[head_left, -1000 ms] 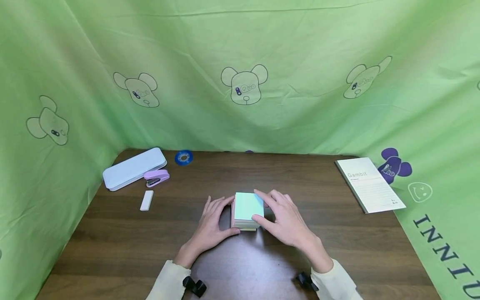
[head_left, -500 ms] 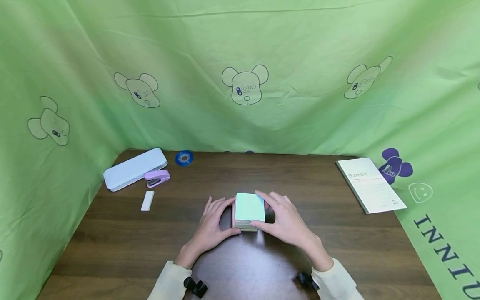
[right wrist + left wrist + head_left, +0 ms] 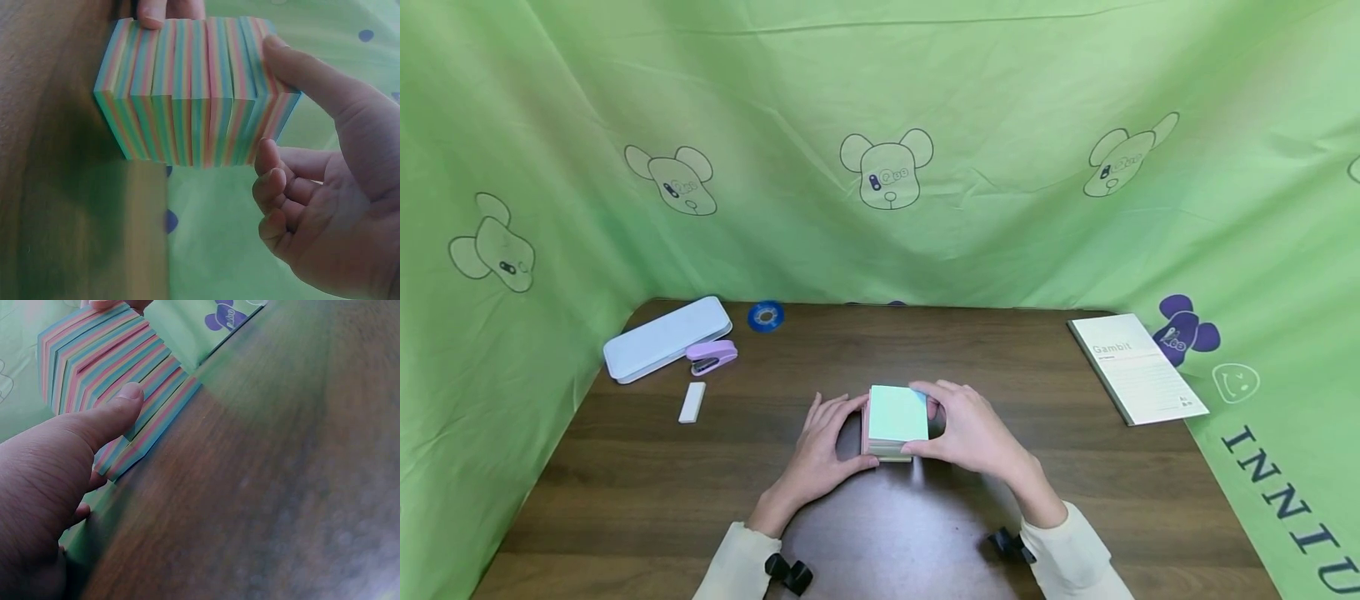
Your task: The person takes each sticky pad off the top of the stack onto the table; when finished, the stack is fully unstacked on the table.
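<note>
Right hand [image 3: 976, 429], three o'clock, has dropped its thumb, pinching paper stack [image 3: 898, 412] high; left hand [image 3: 822, 454], nine o'clock, grips lower; uneven squeeze could shear layers apart

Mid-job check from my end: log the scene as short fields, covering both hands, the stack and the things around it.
Left hand: grips the note-pad stack low on its left side
Right hand: grips the stack near its top, on the right side
Stack condition: multicoloured layers, slightly uneven; mint top sheet; appears to rest on the wood-grain table
Far left: light-blue pencil case, purple stapler, white block, blue tape roll
Far right: "Gambit" notebook
</note>
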A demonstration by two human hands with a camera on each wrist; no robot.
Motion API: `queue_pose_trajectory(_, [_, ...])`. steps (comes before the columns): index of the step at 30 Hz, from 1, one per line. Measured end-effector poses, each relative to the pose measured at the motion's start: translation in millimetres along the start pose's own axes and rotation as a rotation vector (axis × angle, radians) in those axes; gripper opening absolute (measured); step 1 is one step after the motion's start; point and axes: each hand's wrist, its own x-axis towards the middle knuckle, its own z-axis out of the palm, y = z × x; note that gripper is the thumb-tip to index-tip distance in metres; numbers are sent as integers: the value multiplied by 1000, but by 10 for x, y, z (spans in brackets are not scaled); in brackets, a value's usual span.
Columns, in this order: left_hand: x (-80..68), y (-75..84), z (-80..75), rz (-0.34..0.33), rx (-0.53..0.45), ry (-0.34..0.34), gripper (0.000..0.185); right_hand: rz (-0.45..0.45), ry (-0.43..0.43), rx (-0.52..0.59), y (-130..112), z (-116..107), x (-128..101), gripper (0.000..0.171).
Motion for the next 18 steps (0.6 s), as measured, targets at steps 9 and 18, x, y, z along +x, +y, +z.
queue_pose_trajectory(9, [-3, -29, 24, 3, 13, 3, 94, -63, 49, 65, 85, 16, 34, 68])
queue_pose_trajectory(18, [12, -42, 32, 2, 15, 7, 94, -99, 119, 156, 263, -73, 99, 65])
